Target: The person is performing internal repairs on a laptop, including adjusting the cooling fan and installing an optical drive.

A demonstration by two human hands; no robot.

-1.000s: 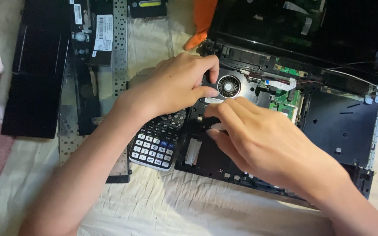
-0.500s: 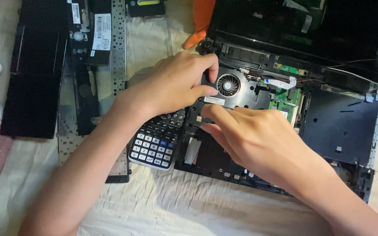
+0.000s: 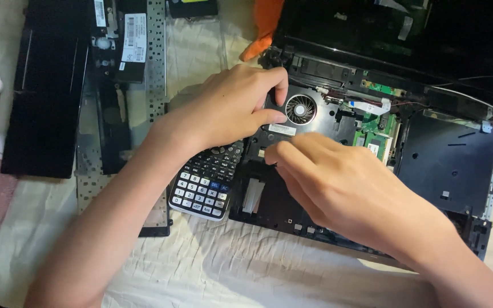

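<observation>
Black opened laptop chassis (image 3: 446, 159) on white cloth (image 3: 229, 268), cooling fan (image 3: 300, 109) exposed near its upper left. Left hand (image 3: 229, 108) curled, thumb and fingers on fan housing edge. Right hand (image 3: 338, 182) fingertips pinched just below fan; grip contents hidden. Calculator (image 3: 206, 182) under left wrist.
</observation>
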